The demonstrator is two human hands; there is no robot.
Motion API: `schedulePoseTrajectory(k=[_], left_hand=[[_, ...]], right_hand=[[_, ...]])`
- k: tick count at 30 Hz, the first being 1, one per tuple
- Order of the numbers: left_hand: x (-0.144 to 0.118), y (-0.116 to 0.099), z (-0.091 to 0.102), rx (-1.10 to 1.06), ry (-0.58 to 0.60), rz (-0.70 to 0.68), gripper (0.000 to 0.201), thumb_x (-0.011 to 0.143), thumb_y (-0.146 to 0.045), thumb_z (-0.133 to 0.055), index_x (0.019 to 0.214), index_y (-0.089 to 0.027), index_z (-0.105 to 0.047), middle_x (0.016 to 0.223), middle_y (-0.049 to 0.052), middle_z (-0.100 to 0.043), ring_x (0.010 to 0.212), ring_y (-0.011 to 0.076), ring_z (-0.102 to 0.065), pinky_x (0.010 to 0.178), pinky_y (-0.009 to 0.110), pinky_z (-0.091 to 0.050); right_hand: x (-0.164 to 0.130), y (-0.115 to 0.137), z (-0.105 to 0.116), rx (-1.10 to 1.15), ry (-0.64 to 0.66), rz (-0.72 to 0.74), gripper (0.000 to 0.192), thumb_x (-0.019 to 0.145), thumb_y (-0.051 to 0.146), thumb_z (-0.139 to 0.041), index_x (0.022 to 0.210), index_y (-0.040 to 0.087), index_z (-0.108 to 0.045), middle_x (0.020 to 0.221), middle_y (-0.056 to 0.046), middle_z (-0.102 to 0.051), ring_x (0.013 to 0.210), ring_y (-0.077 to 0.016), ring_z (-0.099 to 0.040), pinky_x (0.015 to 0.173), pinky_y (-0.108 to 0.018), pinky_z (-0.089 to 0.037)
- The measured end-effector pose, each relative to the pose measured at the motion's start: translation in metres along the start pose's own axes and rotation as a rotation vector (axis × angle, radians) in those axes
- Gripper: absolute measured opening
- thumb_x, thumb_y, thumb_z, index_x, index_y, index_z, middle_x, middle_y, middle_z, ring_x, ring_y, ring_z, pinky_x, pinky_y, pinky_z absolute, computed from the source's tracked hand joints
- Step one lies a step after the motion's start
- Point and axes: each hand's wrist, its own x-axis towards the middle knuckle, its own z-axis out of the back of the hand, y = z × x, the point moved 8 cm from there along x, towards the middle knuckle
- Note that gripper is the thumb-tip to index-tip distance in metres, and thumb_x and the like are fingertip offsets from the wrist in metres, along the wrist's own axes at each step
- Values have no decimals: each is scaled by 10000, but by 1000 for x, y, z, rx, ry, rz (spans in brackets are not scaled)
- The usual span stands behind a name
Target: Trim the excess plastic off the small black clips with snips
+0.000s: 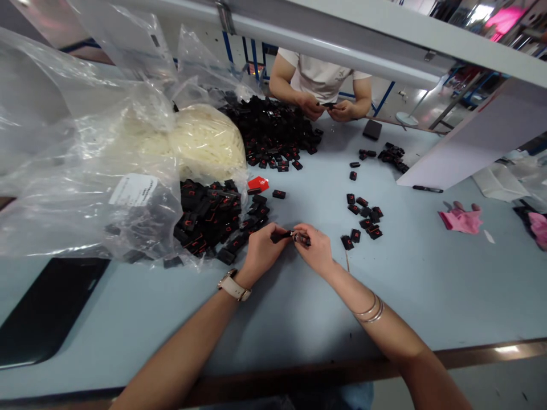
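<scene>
left hand (261, 249) pinching one end of a small black clip (282, 236) | right hand (314, 247) closing fingertips on its other end, over the table (427, 285) | clip looking light, rigid, slippery plastic (best pinched by its ends) | left of the grip, clear plastic bag (85, 188) spilling black clips (209, 219); white cord bundle (205, 142) bagged beyond | right, finished clips (363, 219) lying loose

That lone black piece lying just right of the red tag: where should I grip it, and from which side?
Pinch the lone black piece across its two long edges, coming straight down from above. It lies flat on the table, apart from the pile, so its sides are free all round; its detail is too small to judge.
</scene>
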Motion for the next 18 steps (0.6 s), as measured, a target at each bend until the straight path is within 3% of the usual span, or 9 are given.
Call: schedulePoseTrajectory(k=[5, 9, 18], left_hand=[[1, 1, 0, -11, -6, 4, 83, 693, -256, -689, 714, -195, -636, 720, 2, -705, 664, 165, -642, 622, 268, -475], [0, 1, 0, -3, -8, 1, 81, 695, -245, -688, 717, -190, -635, 714, -1, -699, 661, 159, -635, 619, 262, -462], [0, 1, 1, 13, 2, 32, 103, 694, -269, -694, 727, -192, -634, 722, 0, -697, 662, 161, -624, 620, 265, -449]], right_hand=[[3, -5, 1, 76, 2, -61, 209, 808, 170, -547, 1004, 224, -593, 920, -33, -740, 847, -166, -713, 773, -279, -563], [5, -1, -2, 76, 57, -17, 276, 796, 111, -511, 1035, 233, -577, 977, -25, -741, 927, -161, -703, 841, -297, -545], [2, -11, 5, 175, -40, -120, 180, 834, 232, -563, 1013, 223, -573, 860, -17, -737, 804, -170, -705, 804, -305, -547]])
